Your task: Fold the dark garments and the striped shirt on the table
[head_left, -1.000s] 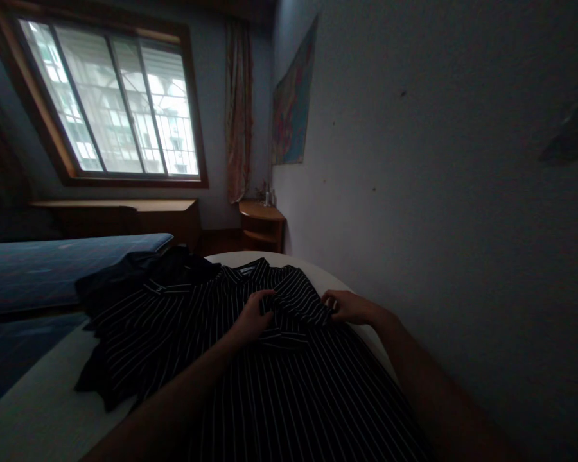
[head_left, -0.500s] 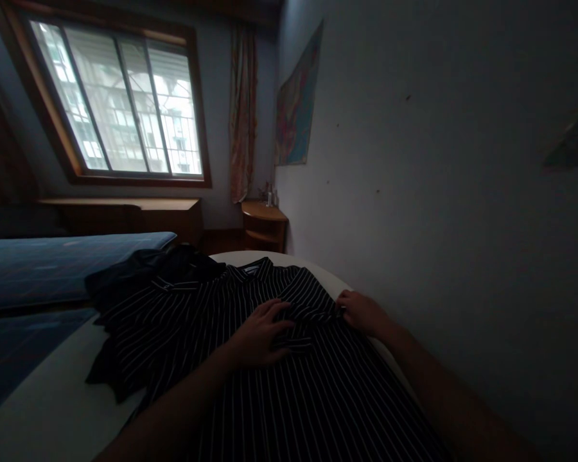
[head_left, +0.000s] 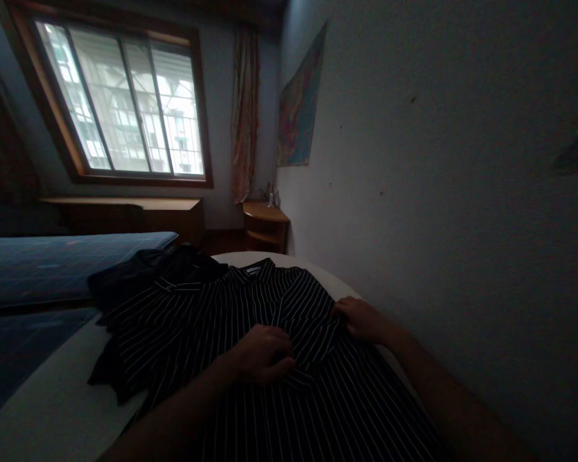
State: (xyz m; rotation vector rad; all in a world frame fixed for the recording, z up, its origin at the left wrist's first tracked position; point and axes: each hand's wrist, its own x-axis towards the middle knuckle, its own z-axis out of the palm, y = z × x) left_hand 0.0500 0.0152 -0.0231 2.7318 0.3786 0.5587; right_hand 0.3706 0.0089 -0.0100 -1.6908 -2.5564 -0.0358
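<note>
A black shirt with thin white stripes [head_left: 270, 420] lies spread out, its collar at the far end and one sleeve [head_left: 313, 333] folded across the body. My left hand [head_left: 264, 353] is closed with curled fingers on the folded sleeve near its cuff; the fingertips are partly hidden. At the right edge of the shirt, my right hand [head_left: 361, 319] pinches the fabric by the fold of the same sleeve. The other sleeve [head_left: 144, 327] lies out to the left, loosely bunched.
Under the shirt is a rounded pale table [head_left: 52, 398]. Dark clothing [head_left: 139, 273] is heaped at its far left, beside a blue mattress [head_left: 72, 263]. A white wall [head_left: 438, 244] runs close along the right. A corner shelf [head_left: 264, 212] and a window [head_left: 125, 102] are farther back.
My left hand has drawn nearer to me and its fingers have curled. The folded sleeve and its cuff have shifted nearer too. My right hand moved slightly right and remains at the fold.
</note>
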